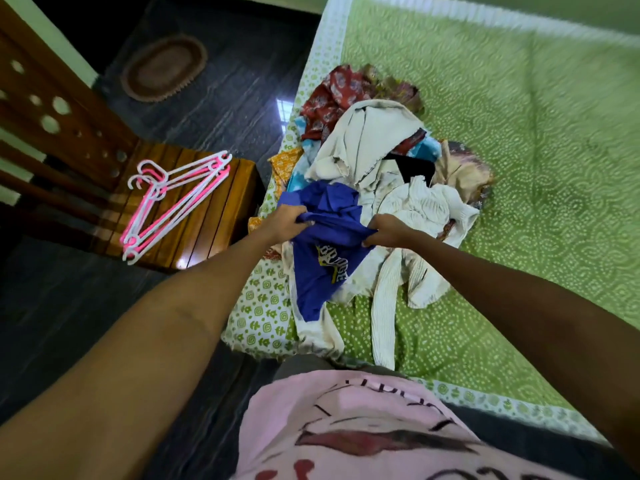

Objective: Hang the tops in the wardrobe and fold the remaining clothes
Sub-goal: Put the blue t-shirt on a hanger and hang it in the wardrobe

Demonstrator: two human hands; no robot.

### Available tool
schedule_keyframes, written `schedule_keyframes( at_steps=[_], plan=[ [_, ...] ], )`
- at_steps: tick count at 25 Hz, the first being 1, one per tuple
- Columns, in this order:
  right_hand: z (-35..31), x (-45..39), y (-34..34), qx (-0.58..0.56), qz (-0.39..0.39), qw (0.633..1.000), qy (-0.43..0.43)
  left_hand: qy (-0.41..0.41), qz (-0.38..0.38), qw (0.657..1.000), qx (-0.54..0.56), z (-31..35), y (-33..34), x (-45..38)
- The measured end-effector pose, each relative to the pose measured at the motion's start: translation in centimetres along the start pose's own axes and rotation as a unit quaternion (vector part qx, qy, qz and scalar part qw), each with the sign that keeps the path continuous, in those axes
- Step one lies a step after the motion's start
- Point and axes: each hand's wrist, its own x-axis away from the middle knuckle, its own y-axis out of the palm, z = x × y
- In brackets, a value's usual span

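A blue T-shirt (325, 251) with a yellow and white print hangs crumpled over the near edge of a clothes pile (377, 157) on the bed. My left hand (285, 221) grips its cloth at the left side. My right hand (386, 232) grips a bunched part at the right side. The pile holds cream and white ribbed garments (415, 209), a red patterned piece (332, 95) and light blue and orange cloth. Several pink and white plastic hangers (173, 199) lie on a wooden chair to the left.
The bed carries a green dotted cover (519, 133) with a white patterned border. The wooden chair (214, 216) stands close to the bed's left edge on a dark floor. A brown oval mat (164, 67) lies farther back on the floor.
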Motion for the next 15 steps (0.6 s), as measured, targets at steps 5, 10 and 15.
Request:
schedule_keyframes(
  at_steps=[5, 10, 15],
  plan=[
    [-0.5, 1.9, -4.5, -0.254, 0.137, 0.957, -0.022, -0.043, -0.084, 0.975, -0.199, 1.7, -6.3, 0.8],
    [-1.4, 3.3, -8.4, -0.006, 0.085, 0.994, -0.074, -0.057, 0.18, 0.962, 0.199, 4.2, -8.5, 0.7],
    [-0.2, 2.6, -11.6, 0.212, 0.044, 0.974, 0.058, -0.02, 0.086, 0.994, 0.069, 7.0, -11.5, 0.0]
  ],
)
